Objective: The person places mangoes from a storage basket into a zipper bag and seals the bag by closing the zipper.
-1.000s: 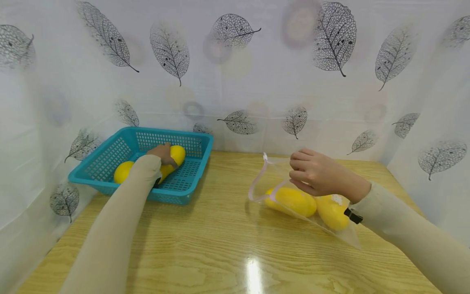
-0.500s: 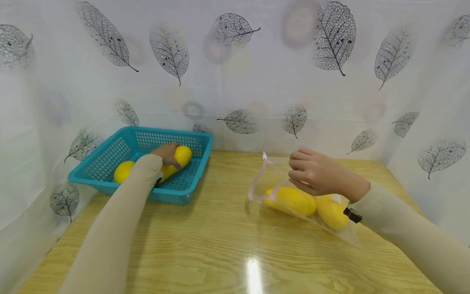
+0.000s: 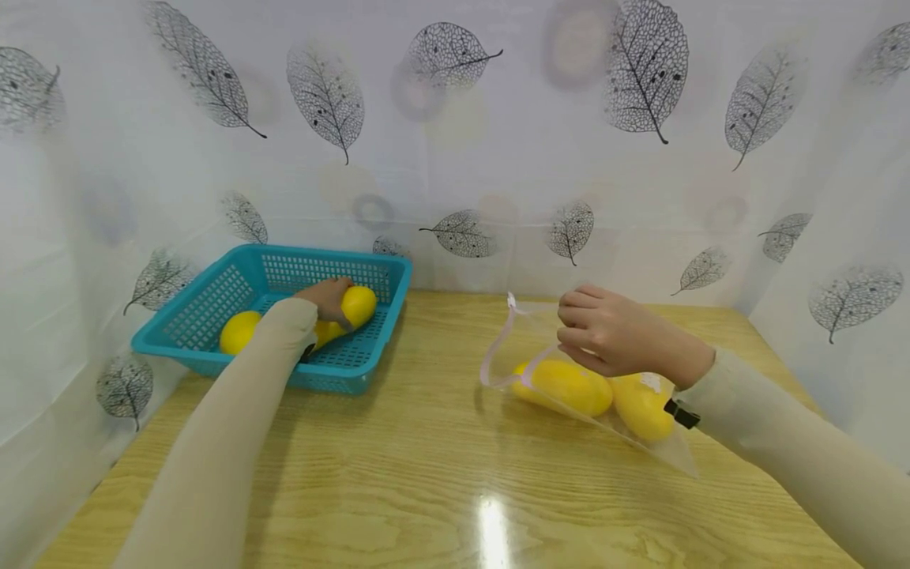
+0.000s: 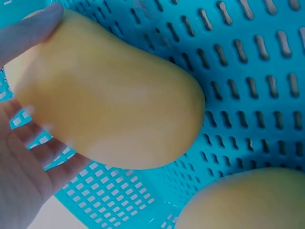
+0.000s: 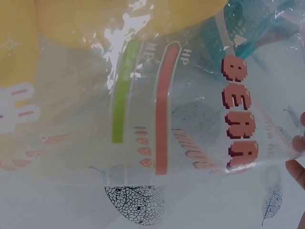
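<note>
My left hand (image 3: 329,299) grips a yellow mango (image 3: 351,308) inside the teal basket (image 3: 213,294) at the back left; the left wrist view shows the mango (image 4: 109,95) lying across the palm with a fingertip on top. A second mango (image 3: 238,331) lies in the basket's left part. On the right, my right hand (image 3: 600,338) pinches the top edge of a clear zip bag (image 3: 540,379), holding its mouth up. Two mangoes (image 3: 569,386) lie inside the bag. Printed lettering on the bag (image 5: 238,114) fills the right wrist view.
A wooden table (image 3: 426,474) with a glare spot near the front carries everything. White sheets printed with leaves (image 3: 455,118) close off the back and both sides. The basket stands tight in the back-left corner.
The left hand has lifted and shifted its mango slightly to the right within the basket. The right hand and the bag have stayed almost still.
</note>
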The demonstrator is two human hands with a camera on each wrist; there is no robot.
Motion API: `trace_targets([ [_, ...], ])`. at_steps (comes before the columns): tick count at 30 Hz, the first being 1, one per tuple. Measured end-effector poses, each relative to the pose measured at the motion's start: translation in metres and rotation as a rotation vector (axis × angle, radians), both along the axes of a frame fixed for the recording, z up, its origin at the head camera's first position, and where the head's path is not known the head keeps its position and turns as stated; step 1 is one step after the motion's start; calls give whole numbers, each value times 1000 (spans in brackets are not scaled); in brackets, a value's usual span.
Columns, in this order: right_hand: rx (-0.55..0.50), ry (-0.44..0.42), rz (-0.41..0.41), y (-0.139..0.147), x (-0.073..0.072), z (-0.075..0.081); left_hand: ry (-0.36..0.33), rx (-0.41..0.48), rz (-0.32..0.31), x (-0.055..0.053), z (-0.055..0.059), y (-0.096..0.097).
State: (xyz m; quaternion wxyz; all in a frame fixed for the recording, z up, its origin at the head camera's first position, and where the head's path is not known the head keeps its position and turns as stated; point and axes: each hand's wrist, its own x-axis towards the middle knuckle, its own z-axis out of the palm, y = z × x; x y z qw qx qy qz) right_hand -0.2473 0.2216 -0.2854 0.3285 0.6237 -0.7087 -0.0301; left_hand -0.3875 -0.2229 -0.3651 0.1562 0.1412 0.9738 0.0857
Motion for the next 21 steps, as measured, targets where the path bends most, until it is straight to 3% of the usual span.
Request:
trace_targets([
  [8,2,-3,3,0,-1,0,-85,-41,22,1,7,3],
  [15,-4,0,4,0,-1,-1,-185,-45,92,-1,14,4],
  [21,-2,-1,1,0,-1,0,-218,-50,153,-3,14,2],
])
